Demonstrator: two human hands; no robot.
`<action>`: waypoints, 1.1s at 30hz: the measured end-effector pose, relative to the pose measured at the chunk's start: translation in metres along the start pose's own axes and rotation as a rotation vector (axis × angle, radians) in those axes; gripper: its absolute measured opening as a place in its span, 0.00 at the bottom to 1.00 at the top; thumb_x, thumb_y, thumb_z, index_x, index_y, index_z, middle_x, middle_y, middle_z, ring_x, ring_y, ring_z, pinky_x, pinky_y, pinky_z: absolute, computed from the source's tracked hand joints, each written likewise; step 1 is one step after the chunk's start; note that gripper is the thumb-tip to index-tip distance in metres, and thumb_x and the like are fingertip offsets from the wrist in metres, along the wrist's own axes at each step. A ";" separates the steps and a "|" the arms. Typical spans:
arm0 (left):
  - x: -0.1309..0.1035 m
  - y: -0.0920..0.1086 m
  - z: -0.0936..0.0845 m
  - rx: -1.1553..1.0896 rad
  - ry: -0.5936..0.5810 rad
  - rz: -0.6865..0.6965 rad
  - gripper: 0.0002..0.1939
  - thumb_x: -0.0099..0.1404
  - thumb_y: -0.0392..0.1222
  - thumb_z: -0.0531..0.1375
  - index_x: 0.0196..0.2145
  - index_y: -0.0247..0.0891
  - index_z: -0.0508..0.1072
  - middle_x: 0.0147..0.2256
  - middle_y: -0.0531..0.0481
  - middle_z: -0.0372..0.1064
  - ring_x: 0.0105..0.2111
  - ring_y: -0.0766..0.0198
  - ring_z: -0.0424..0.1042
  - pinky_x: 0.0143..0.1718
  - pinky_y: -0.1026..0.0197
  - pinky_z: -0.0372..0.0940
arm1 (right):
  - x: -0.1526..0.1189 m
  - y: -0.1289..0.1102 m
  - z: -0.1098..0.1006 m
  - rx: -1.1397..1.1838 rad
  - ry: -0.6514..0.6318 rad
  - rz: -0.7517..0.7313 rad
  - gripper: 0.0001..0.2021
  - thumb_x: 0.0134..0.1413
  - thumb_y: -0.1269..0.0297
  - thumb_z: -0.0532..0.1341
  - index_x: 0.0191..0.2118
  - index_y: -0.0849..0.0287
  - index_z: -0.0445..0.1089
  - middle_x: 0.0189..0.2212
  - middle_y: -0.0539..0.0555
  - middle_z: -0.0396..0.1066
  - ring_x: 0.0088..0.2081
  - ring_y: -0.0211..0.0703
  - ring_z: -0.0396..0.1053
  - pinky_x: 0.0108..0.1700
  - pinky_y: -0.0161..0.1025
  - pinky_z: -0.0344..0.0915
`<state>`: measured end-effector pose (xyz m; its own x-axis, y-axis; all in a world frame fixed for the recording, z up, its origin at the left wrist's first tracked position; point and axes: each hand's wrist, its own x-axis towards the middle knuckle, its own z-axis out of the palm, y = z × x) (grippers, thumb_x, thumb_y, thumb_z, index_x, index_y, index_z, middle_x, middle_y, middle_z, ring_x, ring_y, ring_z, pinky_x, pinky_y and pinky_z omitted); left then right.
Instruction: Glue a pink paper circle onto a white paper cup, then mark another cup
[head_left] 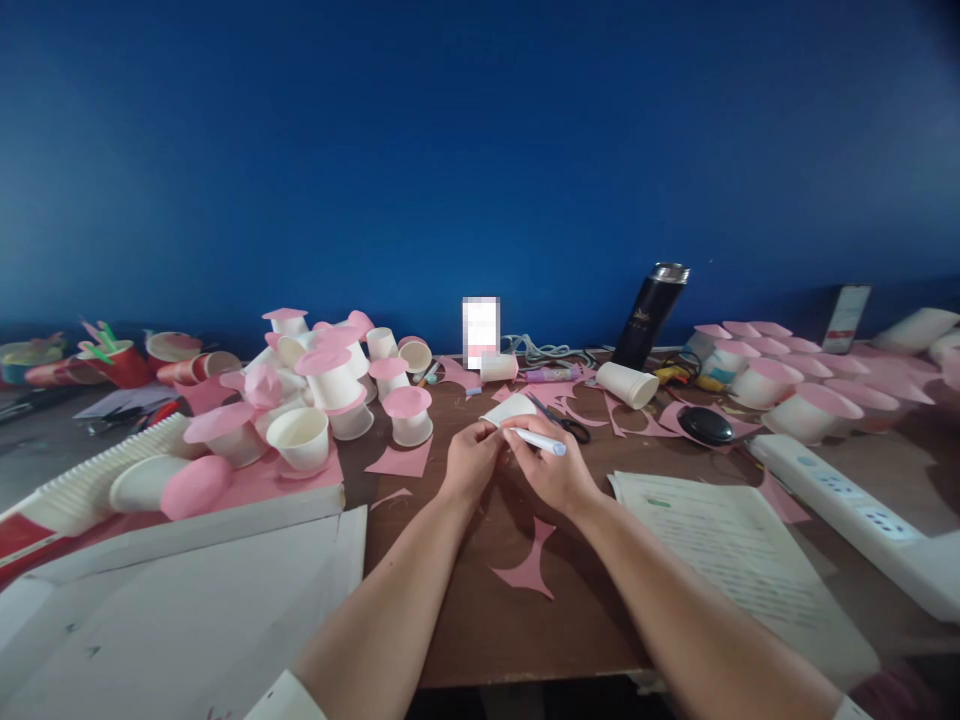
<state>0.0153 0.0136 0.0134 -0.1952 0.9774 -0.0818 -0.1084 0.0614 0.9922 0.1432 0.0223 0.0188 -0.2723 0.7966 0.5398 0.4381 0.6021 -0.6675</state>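
Note:
A white paper cup (513, 406) lies tilted between my hands at the middle of the table. My left hand (474, 460) is closed around its near left side. In my right hand (553, 468) is a white marker pen (541, 441), its tip end hidden by the fingers close to the cup. Just right of the cup lie dark-handled scissors (568, 424). A curved pink paper scrap (529, 566) rests on the brown table (480, 630) between my forearms.
Several paper cups with pink paper discs (330, 370) crowd the left, and more capped cups (817, 400) stand right. A black thermos (651, 315), a tipped cup (628, 385), a computer mouse (705, 425), a power strip (847, 505), printed sheets (720, 560) and a white box (187, 610) surround my arms.

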 end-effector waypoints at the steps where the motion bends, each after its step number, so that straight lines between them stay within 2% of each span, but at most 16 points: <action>1: 0.000 0.000 0.000 0.000 0.000 0.000 0.08 0.50 0.42 0.61 0.24 0.34 0.73 0.20 0.54 0.64 0.21 0.70 0.63 0.24 0.67 0.58 | 0.000 0.000 0.000 0.000 -0.003 0.002 0.09 0.59 0.61 0.55 0.40 0.56 0.71 0.36 0.54 0.76 0.36 0.43 0.73 0.40 0.38 0.67; 22: 0.004 -0.006 0.000 -0.025 0.008 -0.004 0.07 0.49 0.42 0.61 0.23 0.35 0.73 0.20 0.53 0.66 0.21 0.69 0.63 0.25 0.66 0.60 | 0.000 0.003 0.001 -0.007 0.003 -0.008 0.08 0.59 0.62 0.56 0.39 0.55 0.71 0.36 0.54 0.76 0.37 0.44 0.73 0.41 0.39 0.67; 29: 0.001 -0.001 -0.002 0.158 0.038 0.048 0.08 0.50 0.38 0.58 0.26 0.35 0.77 0.22 0.51 0.69 0.23 0.67 0.64 0.24 0.67 0.58 | -0.002 0.005 0.002 0.019 -0.067 0.021 0.10 0.59 0.62 0.55 0.43 0.54 0.71 0.36 0.52 0.75 0.37 0.42 0.73 0.39 0.37 0.66; 33: -0.002 0.003 -0.002 0.191 0.040 0.049 0.09 0.51 0.37 0.57 0.26 0.35 0.77 0.22 0.50 0.69 0.24 0.66 0.65 0.25 0.66 0.58 | -0.002 0.005 0.002 0.018 -0.082 0.028 0.11 0.59 0.63 0.55 0.44 0.53 0.71 0.36 0.52 0.75 0.37 0.42 0.73 0.40 0.38 0.67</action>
<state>0.0136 0.0115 0.0168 -0.2342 0.9716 -0.0333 0.0884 0.0554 0.9945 0.1440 0.0232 0.0134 -0.3299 0.8146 0.4772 0.4311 0.5796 -0.6915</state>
